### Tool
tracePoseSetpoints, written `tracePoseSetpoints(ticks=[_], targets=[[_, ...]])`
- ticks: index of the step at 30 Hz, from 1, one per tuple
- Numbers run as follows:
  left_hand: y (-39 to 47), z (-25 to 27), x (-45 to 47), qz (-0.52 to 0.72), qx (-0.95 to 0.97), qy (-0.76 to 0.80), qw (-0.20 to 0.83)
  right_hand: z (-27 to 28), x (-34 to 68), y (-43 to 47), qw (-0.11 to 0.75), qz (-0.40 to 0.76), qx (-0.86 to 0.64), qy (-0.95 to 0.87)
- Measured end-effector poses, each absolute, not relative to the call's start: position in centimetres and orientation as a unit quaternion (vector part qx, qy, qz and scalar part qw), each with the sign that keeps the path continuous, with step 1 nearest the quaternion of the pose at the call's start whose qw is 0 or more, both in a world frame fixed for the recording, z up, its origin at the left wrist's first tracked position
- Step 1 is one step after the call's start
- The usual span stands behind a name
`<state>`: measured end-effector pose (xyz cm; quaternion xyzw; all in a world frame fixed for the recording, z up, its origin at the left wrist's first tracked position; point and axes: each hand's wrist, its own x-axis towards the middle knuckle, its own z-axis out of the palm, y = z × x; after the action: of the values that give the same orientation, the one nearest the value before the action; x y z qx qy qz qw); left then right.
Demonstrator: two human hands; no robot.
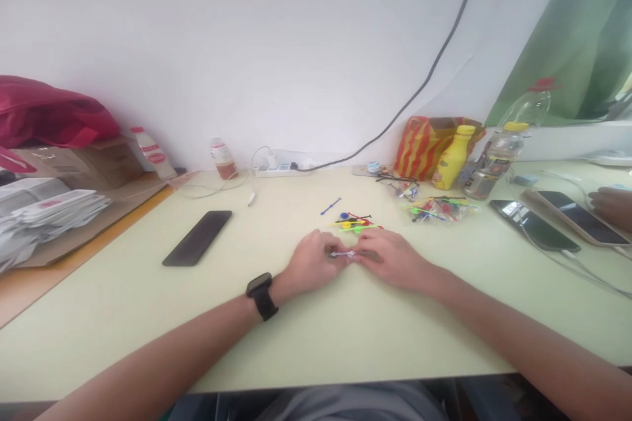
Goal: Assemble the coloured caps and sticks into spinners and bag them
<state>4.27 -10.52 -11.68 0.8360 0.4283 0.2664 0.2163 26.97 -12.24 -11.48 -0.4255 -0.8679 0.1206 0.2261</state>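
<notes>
Both my hands meet over the pale table (276, 342), fingertips almost touching. My left hand (315, 261), below a black watch, is closed on one side of a small white plastic arrow (340, 254). On the other side my right hand (394, 262) pinches the arrow near its round middle. Part of the piece is hidden by my fingers. Just beyond my fingers lies a loose pile of coloured plastic arrows and round pieces (351, 223), in red, yellow, green, blue and black. A single blue arrow (330, 206) rests apart from the pile, to its left.
Bagged plastic pieces (437, 209) lie to the right, near a yellow bottle (453, 159) and a striped bag (417, 148). A black phone (197, 238) is on the left. A power strip (279, 170) sits by the wall. Another person's hand (612, 206) shows at far right beside phones.
</notes>
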Motion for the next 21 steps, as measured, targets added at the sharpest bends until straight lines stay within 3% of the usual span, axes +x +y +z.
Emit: tracePoseSetpoints(ticks=[9, 15, 21], targets=[[-9.0, -12.1, 3.2, 0.316, 0.838, 0.406, 0.183, -12.6, 26.9, -10.8, 0.257, 0.040, -0.453, -0.853], [-6.2, -12.5, 0.5, 0.248, 0.876, 0.398, 0.114, -11.5, 27.9, -11.1, 0.307, 0.132, -0.416, -0.846], [-5.7, -12.9, 0.1, 0.192, 0.888, 0.403, 0.109, -10.6, 29.3, -11.1, 0.241, 0.203, -0.361, -0.878]])
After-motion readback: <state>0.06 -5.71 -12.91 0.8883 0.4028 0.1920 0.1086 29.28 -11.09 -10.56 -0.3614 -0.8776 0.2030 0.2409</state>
